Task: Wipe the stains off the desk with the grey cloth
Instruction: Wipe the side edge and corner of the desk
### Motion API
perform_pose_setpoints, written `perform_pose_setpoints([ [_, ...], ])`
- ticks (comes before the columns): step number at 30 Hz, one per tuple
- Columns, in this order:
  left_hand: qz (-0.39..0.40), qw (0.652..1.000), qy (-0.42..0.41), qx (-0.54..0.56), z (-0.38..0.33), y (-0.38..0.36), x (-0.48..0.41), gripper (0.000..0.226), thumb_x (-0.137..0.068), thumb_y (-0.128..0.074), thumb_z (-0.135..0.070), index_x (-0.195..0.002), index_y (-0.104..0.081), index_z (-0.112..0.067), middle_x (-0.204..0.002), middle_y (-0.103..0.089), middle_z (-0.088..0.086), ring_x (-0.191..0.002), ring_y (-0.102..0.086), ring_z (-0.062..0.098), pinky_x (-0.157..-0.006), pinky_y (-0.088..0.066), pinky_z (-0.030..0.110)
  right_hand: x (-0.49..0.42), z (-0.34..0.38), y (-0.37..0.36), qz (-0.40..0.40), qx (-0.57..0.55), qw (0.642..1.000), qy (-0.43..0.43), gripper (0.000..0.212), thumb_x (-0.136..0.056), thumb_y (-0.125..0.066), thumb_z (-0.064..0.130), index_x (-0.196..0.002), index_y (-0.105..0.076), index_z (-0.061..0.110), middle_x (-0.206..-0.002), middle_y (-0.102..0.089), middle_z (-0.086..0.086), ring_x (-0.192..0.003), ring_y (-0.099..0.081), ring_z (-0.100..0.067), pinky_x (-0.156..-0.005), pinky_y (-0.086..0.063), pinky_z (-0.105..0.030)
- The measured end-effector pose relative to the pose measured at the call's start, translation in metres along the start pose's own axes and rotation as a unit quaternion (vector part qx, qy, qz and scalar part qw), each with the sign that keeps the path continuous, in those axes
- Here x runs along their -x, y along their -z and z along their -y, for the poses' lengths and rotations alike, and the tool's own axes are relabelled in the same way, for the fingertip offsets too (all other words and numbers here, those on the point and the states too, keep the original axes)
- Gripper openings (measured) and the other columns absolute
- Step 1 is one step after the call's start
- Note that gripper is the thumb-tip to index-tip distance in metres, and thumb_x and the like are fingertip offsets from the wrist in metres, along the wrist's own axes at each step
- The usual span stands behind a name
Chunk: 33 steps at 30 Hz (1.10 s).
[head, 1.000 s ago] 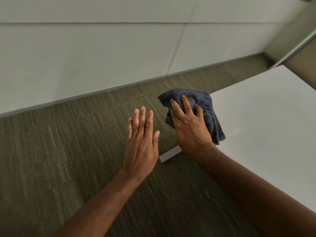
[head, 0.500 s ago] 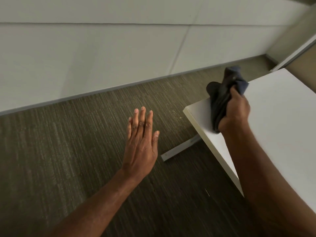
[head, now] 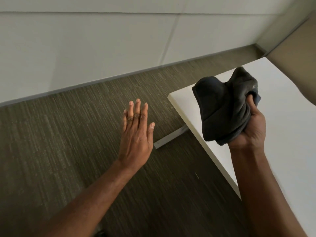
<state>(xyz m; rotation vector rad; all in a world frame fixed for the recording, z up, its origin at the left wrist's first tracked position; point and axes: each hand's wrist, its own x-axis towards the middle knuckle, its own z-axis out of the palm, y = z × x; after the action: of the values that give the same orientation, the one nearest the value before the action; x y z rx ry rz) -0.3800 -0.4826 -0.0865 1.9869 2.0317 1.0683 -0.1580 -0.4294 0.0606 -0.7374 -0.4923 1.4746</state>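
Your right hand (head: 248,132) grips the bunched grey cloth (head: 225,110) over the corner of the white counter (head: 287,137).
Your left hand (head: 136,135) is flat, fingers straight and together, holding nothing, over the carpet (head: 59,134) beside the counter.

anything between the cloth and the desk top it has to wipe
Nothing visible. The right hand grips the grey cloth bunched over the near corner of the white desk, and no object shows on the surface around it. The left hand is spread flat off to the side, over the carpet.
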Motion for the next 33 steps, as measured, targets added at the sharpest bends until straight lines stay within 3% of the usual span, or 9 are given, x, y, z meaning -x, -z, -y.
perform_pose_setpoints([
  [4, 0.012, 1.0, -0.008, 0.007, -0.011, 0.012, -0.002, 0.06, -0.111, -0.03, -0.036, -0.162, -0.02, -0.007, -0.171, -0.013, 0.016, -0.16, -0.001, 0.027, -0.13, -0.006, 0.048, 0.018, 0.004, -0.005, -0.053, 0.075, 0.996, 0.012, 0.039, -0.107, -0.047, 0.031, -0.095, -0.084, 0.023, -0.111, -0.078, -0.008, -0.101, -0.076, -0.027, -0.079, -0.063, -0.041],
  [7, 0.027, 0.999, -0.012, 0.019, -0.016, 0.022, -0.006, 0.06, -0.111, -0.03, -0.037, -0.162, -0.021, -0.007, -0.171, -0.014, 0.015, -0.16, 0.001, 0.026, -0.13, -0.006, 0.048, 0.024, 0.008, -0.008, -0.113, 0.135, 0.984, 0.039, 0.024, -0.103, -0.056, 0.031, -0.115, -0.074, 0.023, -0.12, -0.075, -0.007, -0.109, -0.073, -0.028, -0.086, -0.062, -0.043],
  [14, 0.054, 0.997, -0.034, 0.035, -0.016, 0.039, -0.023, 0.059, -0.111, -0.025, -0.038, -0.162, -0.021, -0.007, -0.171, -0.013, 0.014, -0.161, 0.0, 0.028, -0.13, -0.007, 0.05, 0.02, 0.014, -0.02, -0.184, 0.215, 0.952, 0.121, 0.018, -0.1, -0.061, 0.029, -0.116, -0.068, 0.025, -0.105, -0.08, 0.004, -0.099, -0.076, -0.018, -0.072, -0.062, -0.03],
  [17, 0.05, 0.997, -0.035, 0.041, -0.014, 0.036, -0.037, 0.059, -0.111, -0.026, -0.037, -0.162, -0.022, -0.007, -0.171, -0.014, 0.014, -0.161, 0.0, 0.027, -0.13, -0.006, 0.05, 0.007, 0.012, -0.02, -0.182, 0.265, 0.937, 0.139, 0.015, -0.102, -0.059, 0.027, -0.112, -0.07, 0.028, -0.103, -0.079, 0.009, -0.101, -0.075, -0.014, -0.079, -0.062, -0.03],
  [21, 0.032, 0.998, -0.028, 0.038, -0.009, 0.026, -0.055, 0.058, -0.111, -0.03, -0.036, -0.161, -0.024, -0.007, -0.171, -0.016, 0.014, -0.161, -0.001, 0.026, -0.131, -0.004, 0.047, -0.023, 0.014, -0.012, -0.191, 0.275, 0.928, 0.16, 0.026, -0.103, -0.055, 0.024, -0.125, -0.069, 0.019, -0.113, -0.078, 0.002, -0.111, -0.072, -0.02, -0.098, -0.057, -0.041],
  [27, 0.026, 1.0, -0.006, 0.013, -0.005, 0.005, -0.084, 0.06, -0.111, -0.026, -0.042, -0.161, -0.025, -0.009, -0.171, -0.017, 0.014, -0.161, 0.0, 0.024, -0.131, -0.001, 0.043, -0.068, 0.015, -0.005, -0.188, 0.305, 0.92, 0.162, 0.034, -0.103, -0.052, 0.024, -0.135, -0.063, 0.018, -0.116, -0.076, 0.006, -0.115, -0.069, -0.015, -0.103, -0.054, -0.037],
  [30, 0.023, 1.0, 0.002, -0.004, -0.006, -0.007, -0.099, 0.06, -0.111, -0.026, -0.042, -0.162, -0.024, -0.011, -0.171, -0.017, 0.014, -0.161, -0.001, 0.024, -0.131, -0.005, 0.047, -0.089, 0.015, -0.004, -0.182, 0.331, 0.911, 0.165, 0.028, -0.103, -0.051, 0.024, -0.118, -0.072, 0.035, -0.112, -0.075, 0.013, -0.117, -0.067, -0.012, -0.103, -0.052, -0.031],
  [33, 0.022, 0.999, 0.021, -0.013, -0.006, -0.02, -0.107, 0.06, -0.112, -0.026, -0.044, -0.162, -0.022, -0.012, -0.171, -0.017, 0.012, -0.161, -0.002, 0.025, -0.13, -0.008, 0.049, -0.108, 0.015, -0.001, -0.177, 0.361, 0.903, 0.149, 0.035, -0.105, -0.05, 0.022, -0.097, -0.074, 0.047, -0.102, -0.074, 0.021, -0.115, -0.064, -0.008, -0.1, -0.051, -0.025],
])
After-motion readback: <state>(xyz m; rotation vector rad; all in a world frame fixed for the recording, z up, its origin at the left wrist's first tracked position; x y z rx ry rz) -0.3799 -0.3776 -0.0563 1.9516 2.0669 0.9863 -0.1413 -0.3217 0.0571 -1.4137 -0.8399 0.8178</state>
